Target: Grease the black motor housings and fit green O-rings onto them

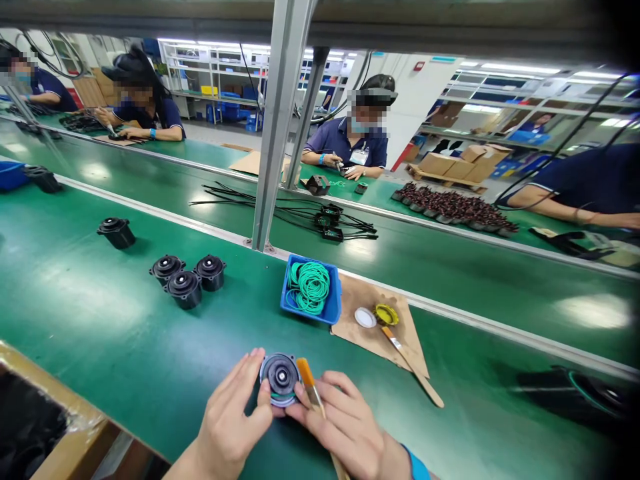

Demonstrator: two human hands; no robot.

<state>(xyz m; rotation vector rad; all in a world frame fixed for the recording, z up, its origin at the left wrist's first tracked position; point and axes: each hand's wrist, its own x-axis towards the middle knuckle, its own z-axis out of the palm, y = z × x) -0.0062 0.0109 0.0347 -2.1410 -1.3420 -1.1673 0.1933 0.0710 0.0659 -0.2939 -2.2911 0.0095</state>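
Note:
A round black housing (281,375) with a stepped centre and a pale rim stands on the green table in front of me. My left hand (233,407) grips its left side between thumb and fingers. A bit of green ring (284,395) shows along its near edge. My right hand (345,413) holds a flat paintbrush (309,380) with orange bristles pointing up and away. The thumb and a fingertip of that hand also touch the housing's right side. The lower part of the housing is hidden by my fingers.
A blue bin (337,293) holds green rings (313,287). Beside it, cardboard (360,340) carries a yellow pot (386,314), a white lid (365,317) and another brush (415,367). Several black housings (183,288) stand left. A metal post (273,133) rises ahead; co-workers (350,133) sit beyond.

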